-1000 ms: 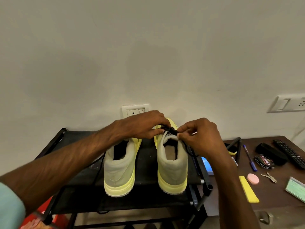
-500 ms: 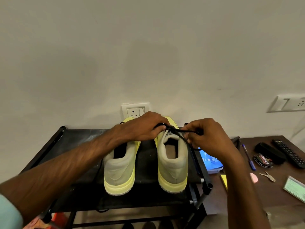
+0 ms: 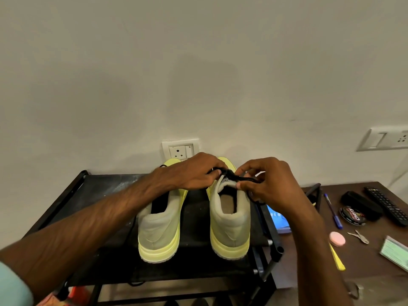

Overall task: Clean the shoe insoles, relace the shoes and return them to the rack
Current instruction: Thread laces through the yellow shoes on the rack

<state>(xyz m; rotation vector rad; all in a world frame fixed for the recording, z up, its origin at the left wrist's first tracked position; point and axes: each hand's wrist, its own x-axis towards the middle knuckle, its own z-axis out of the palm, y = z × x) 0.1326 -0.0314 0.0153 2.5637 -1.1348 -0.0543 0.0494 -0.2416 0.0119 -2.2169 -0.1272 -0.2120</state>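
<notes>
Black lace (image 3: 245, 178) is the whole story here. It runs sideways across the tongue of the right shoe (image 3: 230, 228), square to the shoe's long axis, since both sneakers sit heel toward the person and toe toward the wall. The knot sits right between the two hands. The left hand (image 3: 194, 171) reaches in over the left shoe (image 3: 159, 230) and pinches the lace at the knot with thumb and fingertips. The right hand (image 3: 267, 184) pinches the other strand, with a loop of lace hanging under its palm. The right hand looks like the nearer, freer one, so pulling outward along the lace line is probably what snugs it.

Both shoes are already on the top shelf of the black rack (image 3: 99, 195), side by side but apart. The left shoe looks unfinished, with a thin black cord trailing down its outer side.

Not much is in the way: a wall socket (image 3: 181, 150) behind the toes, and the rack's right posts just beside the right wrist. The pen (image 3: 332, 209), polish tin (image 3: 352, 215) and remote (image 3: 388, 204) on the brown table (image 3: 364, 259) are well clear.
</notes>
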